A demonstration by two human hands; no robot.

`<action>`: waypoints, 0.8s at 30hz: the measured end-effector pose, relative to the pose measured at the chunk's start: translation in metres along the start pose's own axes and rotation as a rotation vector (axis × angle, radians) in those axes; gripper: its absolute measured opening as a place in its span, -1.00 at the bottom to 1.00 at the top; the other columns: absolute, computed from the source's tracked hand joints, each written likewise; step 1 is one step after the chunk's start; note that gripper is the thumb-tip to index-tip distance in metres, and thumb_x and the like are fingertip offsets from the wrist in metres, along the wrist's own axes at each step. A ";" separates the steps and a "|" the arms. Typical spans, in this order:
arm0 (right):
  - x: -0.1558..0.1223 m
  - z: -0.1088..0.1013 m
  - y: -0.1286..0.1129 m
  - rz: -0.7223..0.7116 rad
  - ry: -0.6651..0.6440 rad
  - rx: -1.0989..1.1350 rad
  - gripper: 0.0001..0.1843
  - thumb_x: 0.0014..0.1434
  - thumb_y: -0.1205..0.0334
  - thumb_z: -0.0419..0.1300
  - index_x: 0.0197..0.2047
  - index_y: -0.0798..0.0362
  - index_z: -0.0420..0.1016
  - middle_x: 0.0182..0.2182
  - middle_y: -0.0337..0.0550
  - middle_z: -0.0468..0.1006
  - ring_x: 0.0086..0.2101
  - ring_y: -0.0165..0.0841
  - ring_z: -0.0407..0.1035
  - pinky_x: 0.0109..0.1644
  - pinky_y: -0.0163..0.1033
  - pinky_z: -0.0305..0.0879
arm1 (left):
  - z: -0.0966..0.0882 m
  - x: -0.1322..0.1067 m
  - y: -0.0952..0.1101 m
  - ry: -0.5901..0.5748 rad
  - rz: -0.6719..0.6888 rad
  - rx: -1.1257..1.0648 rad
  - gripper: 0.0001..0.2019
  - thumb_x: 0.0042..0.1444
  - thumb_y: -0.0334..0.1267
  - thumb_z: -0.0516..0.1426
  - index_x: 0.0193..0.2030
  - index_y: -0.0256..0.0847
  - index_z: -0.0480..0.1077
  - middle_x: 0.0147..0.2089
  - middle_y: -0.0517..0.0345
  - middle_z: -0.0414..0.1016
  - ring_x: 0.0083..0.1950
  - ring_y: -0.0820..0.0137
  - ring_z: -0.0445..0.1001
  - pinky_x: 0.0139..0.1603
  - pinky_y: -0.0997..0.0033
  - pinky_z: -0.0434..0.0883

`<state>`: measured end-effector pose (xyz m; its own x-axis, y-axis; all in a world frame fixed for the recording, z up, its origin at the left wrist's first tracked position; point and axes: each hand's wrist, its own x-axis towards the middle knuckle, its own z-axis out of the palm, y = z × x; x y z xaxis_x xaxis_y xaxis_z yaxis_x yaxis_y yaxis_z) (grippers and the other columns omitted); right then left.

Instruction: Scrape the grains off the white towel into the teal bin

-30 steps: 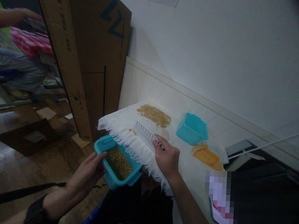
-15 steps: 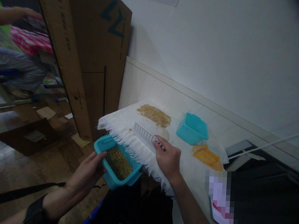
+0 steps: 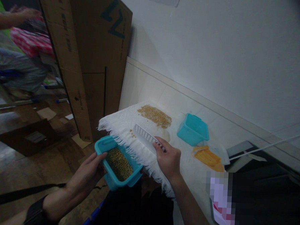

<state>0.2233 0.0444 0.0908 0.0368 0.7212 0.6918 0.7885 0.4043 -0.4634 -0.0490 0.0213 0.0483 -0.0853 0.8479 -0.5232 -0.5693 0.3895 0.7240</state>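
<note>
My left hand (image 3: 93,165) grips the near-left rim of a turquoise plastic container (image 3: 136,172), thumb over the edge. Soybeans (image 3: 119,163) cover the container's bottom; it is held just under the table's fringed edge. My right hand (image 3: 168,160) is closed round one end of a long white plastic piece with a row of slots (image 3: 145,135). That piece rests low over the white cloth (image 3: 124,119), and a few loose beans (image 3: 132,133) lie by its far end. Behind it, a flat pile of soybeans (image 3: 155,115) is spread on the cloth.
A second turquoise container (image 3: 193,130) and a folded yellow cloth (image 3: 208,157) sit to the right on the table. A tall cardboard box (image 3: 100,56) stands at the left. A white wall runs behind. Another person's hand (image 3: 26,13) shows at far left.
A few more beans now lie on the cloth by the far end of the slotted piece. My hands have hardly moved. The other person's hand at far left has shifted.
</note>
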 end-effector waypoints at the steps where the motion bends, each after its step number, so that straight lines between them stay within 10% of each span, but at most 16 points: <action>1: 0.000 0.000 -0.001 -0.003 -0.005 0.011 -0.73 0.36 0.26 0.28 -0.03 -0.04 0.85 -0.27 -0.11 0.85 -0.45 -0.26 0.70 -0.26 -0.30 0.63 | 0.001 -0.001 0.001 0.003 0.000 -0.005 -0.59 -0.22 -0.28 0.60 -0.17 -0.23 0.72 -0.29 0.12 0.75 -0.38 0.40 0.56 -0.42 0.50 0.53; 15: 0.006 0.010 -0.013 -0.005 -0.042 0.001 -0.71 0.33 0.30 0.31 0.01 -0.06 0.84 -0.28 -0.12 0.85 -0.50 -0.30 0.66 -0.26 -0.32 0.61 | -0.002 0.008 0.000 0.008 0.030 0.005 -0.83 0.13 -0.35 0.43 -0.11 -0.20 0.71 -0.24 0.08 0.80 -0.37 0.39 0.62 -0.35 0.47 0.60; 24: 0.000 0.013 -0.026 0.002 -0.076 0.013 -0.71 0.35 0.29 0.29 0.01 -0.06 0.85 -0.24 -0.12 0.85 -0.44 -0.27 0.70 -0.25 -0.31 0.63 | -0.009 0.019 -0.001 -0.019 0.051 -0.012 -0.75 -0.05 -0.24 0.55 -0.24 -0.18 0.67 -0.39 0.20 0.66 -0.40 0.40 0.49 -0.41 0.46 0.47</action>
<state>0.1953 0.0413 0.0960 -0.0088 0.7622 0.6472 0.7805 0.4098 -0.4720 -0.0573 0.0340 0.0339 -0.0993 0.8732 -0.4772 -0.5746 0.3412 0.7439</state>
